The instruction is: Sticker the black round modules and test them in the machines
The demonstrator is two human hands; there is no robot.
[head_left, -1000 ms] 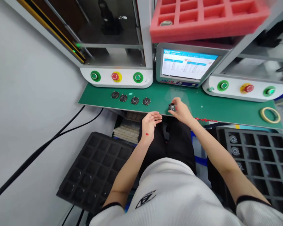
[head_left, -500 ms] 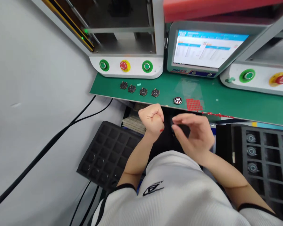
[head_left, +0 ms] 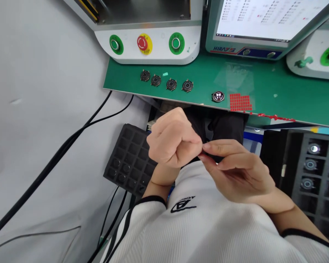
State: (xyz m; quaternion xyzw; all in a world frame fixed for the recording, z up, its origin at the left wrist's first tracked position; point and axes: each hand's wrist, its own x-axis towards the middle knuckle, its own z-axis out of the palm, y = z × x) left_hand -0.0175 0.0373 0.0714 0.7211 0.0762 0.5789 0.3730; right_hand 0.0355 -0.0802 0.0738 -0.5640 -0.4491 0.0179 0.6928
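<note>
My left hand is curled into a fist in front of my body, with nothing showing in it. My right hand pinches at the thumb-side edge of that fist, fingertips touching it. Whatever lies between those fingertips is hidden. On the green bench, a round watch case with a lit screen lies near the front edge. Beside it is a clear sheet of small red stickers. Farther left, several dark watch cases lie back side up in a row.
A white control panel with green buttons and a red stop button borders the bench. A monitor stands behind. Black compartment trays flank me, the left tray and the right tray with watch cases. Black cables run along the left.
The lit watch case was released onto the bench. My left hand closed from open to a fist, and my right hand came over to its edge. A red patch seen earlier on the left wrist is now hidden.
</note>
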